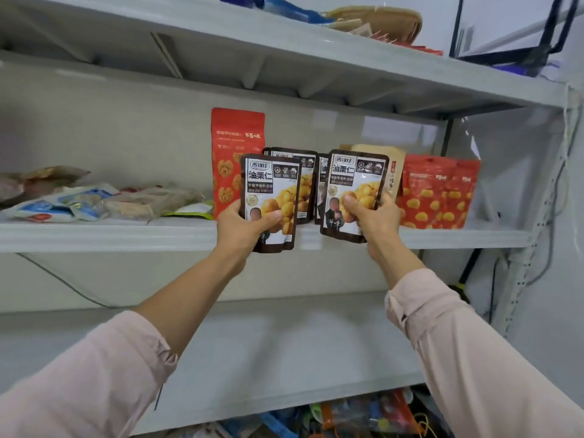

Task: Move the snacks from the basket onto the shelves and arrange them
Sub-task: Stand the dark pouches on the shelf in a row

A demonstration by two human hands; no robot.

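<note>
L hand [245, 224] gripped one chestnut pouch [274, 191], R hand [373, 216] gripped another pouch [358, 184], hands apart. Matching pouches [305, 172] stood just behind & between them. Red bags [437, 191] sat just right of R hand.

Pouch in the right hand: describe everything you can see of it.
The pouch is a flat, glossy plastic packet with a dark brown border, a white panel of printed characters and a picture of yellow kernels. It looks sealed. It is held upright, facing the camera, top tilted slightly right, before the front edge of the middle shelf. The right hand grips its lower right, thumb on the front. Whether it touches the pouch behind cannot be told.
</note>
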